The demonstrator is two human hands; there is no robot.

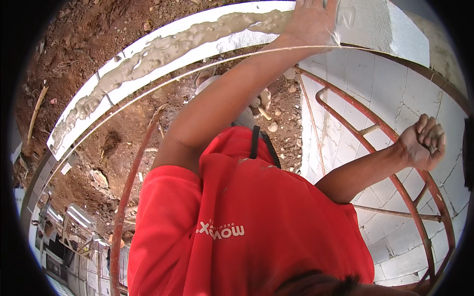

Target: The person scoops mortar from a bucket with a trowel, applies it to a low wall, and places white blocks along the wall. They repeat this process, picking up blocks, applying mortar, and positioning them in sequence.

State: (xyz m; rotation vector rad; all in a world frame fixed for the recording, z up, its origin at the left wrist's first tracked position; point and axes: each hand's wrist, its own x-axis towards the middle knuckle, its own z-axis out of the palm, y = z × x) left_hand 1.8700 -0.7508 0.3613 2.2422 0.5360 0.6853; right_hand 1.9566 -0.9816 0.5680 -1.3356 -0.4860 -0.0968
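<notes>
My left hand (313,23) lies at the top of the view against a white block (382,29), beside the end of a band of wet grey mortar (173,43). Its fingers look stretched out, with the tips cut off by the frame edge. That mortar runs along the top of a curved-looking white block course (136,79). A thin pale string (197,68) passes below the course and by my left wrist. Out to the right, my right hand (424,143) is closed in a fist near a rusty red metal frame (377,118); its palm side is hidden.
A white block wall (380,237) stands on the right behind the metal frame. Another red bar (131,197) rises at my left. Reddish soil with stones and scraps (89,44) lies far below, with a wooden stick (37,113). Building structures (74,251) show at lower left.
</notes>
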